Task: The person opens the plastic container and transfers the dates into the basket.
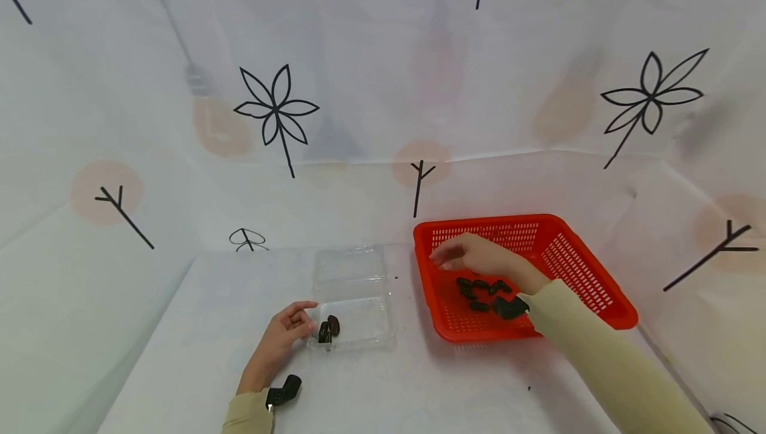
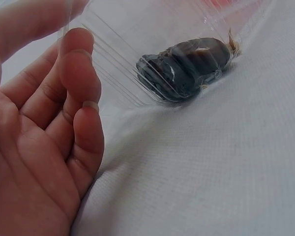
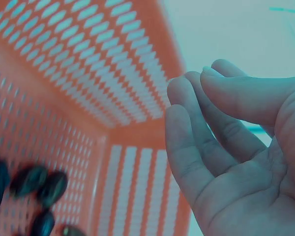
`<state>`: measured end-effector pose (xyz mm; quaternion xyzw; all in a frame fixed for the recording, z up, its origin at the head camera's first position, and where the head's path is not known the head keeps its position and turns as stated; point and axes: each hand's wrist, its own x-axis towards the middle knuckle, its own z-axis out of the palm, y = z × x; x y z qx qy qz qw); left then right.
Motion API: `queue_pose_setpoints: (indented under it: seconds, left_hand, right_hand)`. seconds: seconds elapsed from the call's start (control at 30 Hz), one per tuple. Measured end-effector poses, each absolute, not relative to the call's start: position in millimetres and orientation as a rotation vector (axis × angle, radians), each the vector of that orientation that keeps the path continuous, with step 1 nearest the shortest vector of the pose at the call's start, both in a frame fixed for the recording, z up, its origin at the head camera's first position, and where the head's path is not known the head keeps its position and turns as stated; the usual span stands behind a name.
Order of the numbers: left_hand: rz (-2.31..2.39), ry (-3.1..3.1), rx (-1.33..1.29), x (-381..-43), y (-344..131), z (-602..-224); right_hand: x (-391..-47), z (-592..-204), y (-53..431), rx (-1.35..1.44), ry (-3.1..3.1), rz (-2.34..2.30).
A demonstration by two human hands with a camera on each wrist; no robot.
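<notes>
A clear plastic box point(image 1: 362, 320) with its lid folded back lies on the table. Two dark, glossy oval pieces that look like dates point(image 1: 333, 325) sit in its near left corner; one is browner. At the box's left side my left hand point(image 1: 281, 335) pinches the rim, thumb at the edge and fingers curled against the outer wall. My right hand point(image 1: 479, 256) hovers over the left part of a red plastic basket point(image 1: 574, 248). Its fingers are loosely bent, with nothing visible between them and the thumb. Several more dark oval pieces point(image 3: 53, 189) lie on the basket floor below.
The basket has slotted walls and a raised rim, and stands right of the box. A white cloth point(image 1: 371, 121) with printed flowers and twigs rises behind the white table surface point(image 1: 191, 327). Black wrist cameras point(image 1: 284, 391) sit on both sleeves.
</notes>
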<state>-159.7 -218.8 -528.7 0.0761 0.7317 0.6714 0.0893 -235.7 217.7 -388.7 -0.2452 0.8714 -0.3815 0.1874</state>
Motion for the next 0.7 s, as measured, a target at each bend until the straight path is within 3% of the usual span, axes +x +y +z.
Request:
queue_pose_setpoints:
  seconds: [0.7]
  left_hand:
    - [1.991,2.184,0.200,-159.5,-217.9,-529.0]
  right_hand:
    - [-246.7,-401.1,108.5,-0.839,2.312,-1.063]
